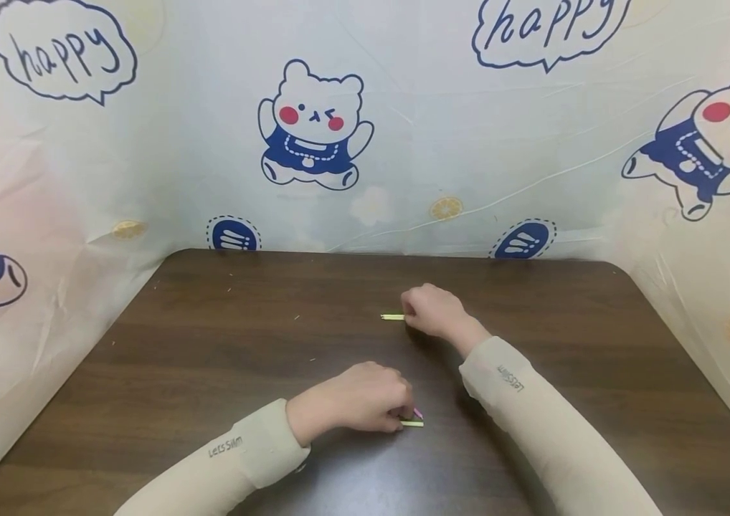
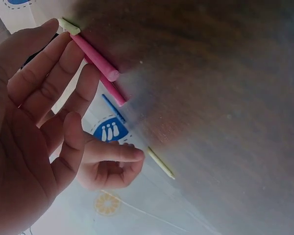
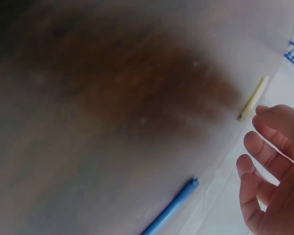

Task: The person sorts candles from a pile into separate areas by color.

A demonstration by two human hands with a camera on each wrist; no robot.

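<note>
In the head view, my left hand (image 1: 371,398) is low over the near middle of the table. Its thumb and forefinger pinch one end of a thin yellow-green stick (image 2: 70,26). Right past those fingertips are two pink sticks, the nearer one (image 2: 95,58) thicker in the left wrist view, the other (image 2: 113,89) partly behind it. Farther back, my right hand (image 1: 434,309) is at a second yellow-green stick (image 3: 255,98). The right wrist view shows this stick's whole length beside the thumb tip, with the fingers (image 3: 267,152) loosely bent.
A blue stick (image 3: 171,208) lies on the table near my right hand. Tiny pale scraps (image 1: 297,317) dot the brown tabletop (image 1: 210,387). A printed cloth (image 1: 416,158) hangs along the back and both sides.
</note>
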